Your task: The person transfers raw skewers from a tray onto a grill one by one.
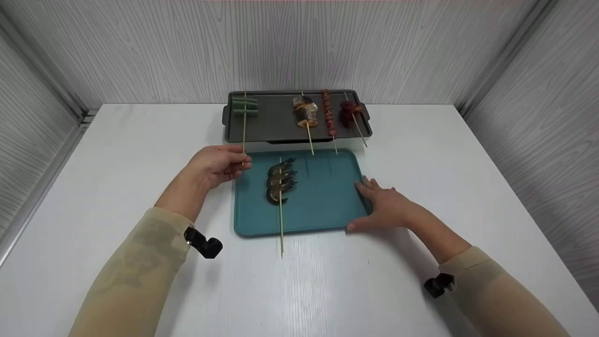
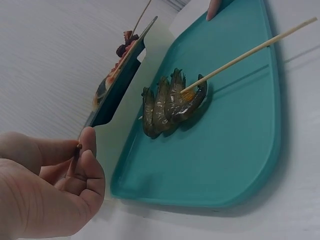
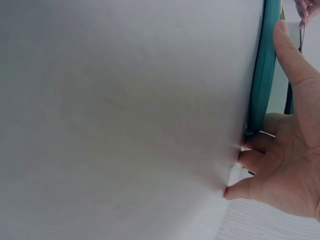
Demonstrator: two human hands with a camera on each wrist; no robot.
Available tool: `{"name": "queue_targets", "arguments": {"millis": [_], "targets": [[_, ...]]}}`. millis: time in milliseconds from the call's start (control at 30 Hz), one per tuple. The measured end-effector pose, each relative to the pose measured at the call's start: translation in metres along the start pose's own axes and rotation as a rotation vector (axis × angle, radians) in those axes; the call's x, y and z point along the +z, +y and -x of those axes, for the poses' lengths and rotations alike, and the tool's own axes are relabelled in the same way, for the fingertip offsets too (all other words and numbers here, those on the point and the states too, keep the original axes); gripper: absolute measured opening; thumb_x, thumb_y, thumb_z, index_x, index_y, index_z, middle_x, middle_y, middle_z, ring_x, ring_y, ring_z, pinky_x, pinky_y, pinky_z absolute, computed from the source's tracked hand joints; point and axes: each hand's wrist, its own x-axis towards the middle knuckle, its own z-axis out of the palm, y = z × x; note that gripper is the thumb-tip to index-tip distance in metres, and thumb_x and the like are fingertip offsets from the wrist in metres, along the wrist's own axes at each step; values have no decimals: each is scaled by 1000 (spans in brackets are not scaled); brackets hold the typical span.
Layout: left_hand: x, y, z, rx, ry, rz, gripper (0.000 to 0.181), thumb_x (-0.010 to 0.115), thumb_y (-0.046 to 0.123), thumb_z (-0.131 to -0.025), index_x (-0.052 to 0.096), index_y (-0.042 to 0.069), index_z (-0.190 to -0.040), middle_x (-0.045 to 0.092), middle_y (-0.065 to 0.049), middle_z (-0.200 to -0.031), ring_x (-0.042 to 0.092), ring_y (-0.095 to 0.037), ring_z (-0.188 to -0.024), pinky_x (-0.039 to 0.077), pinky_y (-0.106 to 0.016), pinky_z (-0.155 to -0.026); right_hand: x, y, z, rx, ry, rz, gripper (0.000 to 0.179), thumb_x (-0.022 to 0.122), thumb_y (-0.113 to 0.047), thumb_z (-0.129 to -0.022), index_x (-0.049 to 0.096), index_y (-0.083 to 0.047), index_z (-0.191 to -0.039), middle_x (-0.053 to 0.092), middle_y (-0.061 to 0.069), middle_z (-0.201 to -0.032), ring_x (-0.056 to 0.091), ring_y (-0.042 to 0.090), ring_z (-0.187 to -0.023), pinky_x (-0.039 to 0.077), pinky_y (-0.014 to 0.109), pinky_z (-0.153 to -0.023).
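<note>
Between thumb and fingers, my left hand (image 1: 217, 164) pinches the near end of a skewer of green vegetable pieces (image 1: 245, 106). Those pieces lie over the left end of a dark grill pan (image 1: 276, 122). In the left wrist view, the stick's tip shows at the fingertips of the left hand (image 2: 65, 180). My right hand (image 1: 388, 206) rests at the right edge of a teal tray (image 1: 323, 206), fingers spread and thumb by its near corner. A shrimp skewer (image 1: 281, 180) lies on the tray's left half, its stick reaching past the front rim.
On the pan's right half lie a fish skewer (image 1: 305, 112), a skewer of small red pieces (image 1: 328, 112) and a dark red octopus-like skewer (image 1: 348, 113). Their sticks stick out over the pan's front edge. The pan stands behind the tray on a white table (image 1: 140, 140), near the back wall.
</note>
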Motion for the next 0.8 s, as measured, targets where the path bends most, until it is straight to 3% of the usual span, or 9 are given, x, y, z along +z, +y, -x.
{"name": "queue_targets", "arguments": {"millis": [133, 467, 800], "targets": [[-1, 0, 1, 1, -2, 6, 57, 58, 9, -110, 39, 2, -163, 74, 1, -102, 71, -7, -89, 53, -22, -79, 0, -1, -1, -8, 4, 6, 126, 79, -74, -81, 20, -6, -170, 7, 17, -177, 9, 39, -162, 11, 72, -123], [-4, -1, 4, -5, -5, 31, 57, 56, 10, -111, 36, 1, -163, 73, -1, -106, 73, -8, -87, 54, -24, -83, 1, -2, -1, 5, 4, 7, 130, 80, -77, -78, 19, -9, -171, 6, 13, -177, 8, 36, -163, 11, 69, -125], [-2, -6, 9, -42, -38, 28, 49, 60, 19, -110, 48, -4, -151, 74, -2, -103, 76, -11, -92, 55, -29, -95, 0, -1, 0, 21, -9, -5, 131, 79, -78, -78, 18, -9, -171, 4, 13, -177, 7, 35, -163, 11, 69, -125]]}}
